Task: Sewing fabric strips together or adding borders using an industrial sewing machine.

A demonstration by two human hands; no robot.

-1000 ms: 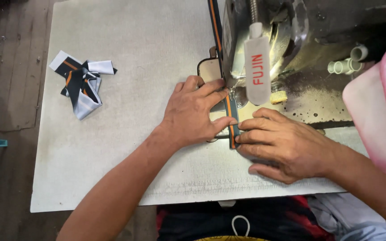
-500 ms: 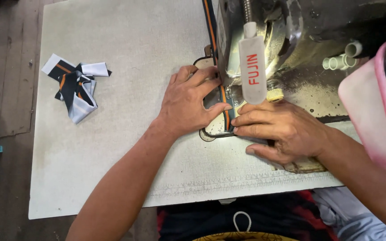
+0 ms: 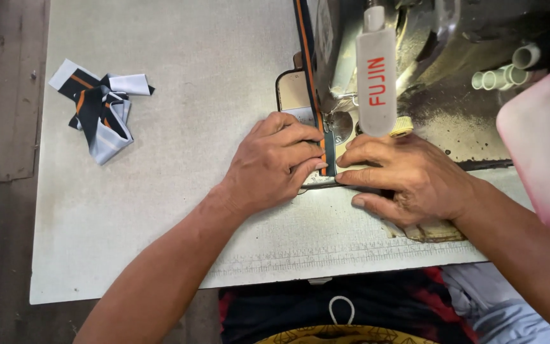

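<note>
- Both hands are sitting nearer the needle than before, pressing flat, grips clamped on nothing.
- Left hand [image 3: 275,162] and right hand [image 3: 402,175] are flanking the striped strap [image 3: 328,153] under the sewing machine [image 3: 377,70].
- Fabric scraps [image 3: 100,108] are lying well apart, with bare table [image 3: 179,210] stretching leftward.

- Bare table [image 3: 179,210] left of the left hand [image 3: 274,164], only a strip pile [image 3: 98,109] far off.
- Right hand [image 3: 402,178] is boxed in: sewing machine [image 3: 415,57] right behind, pink container [image 3: 542,140] beside.
</note>
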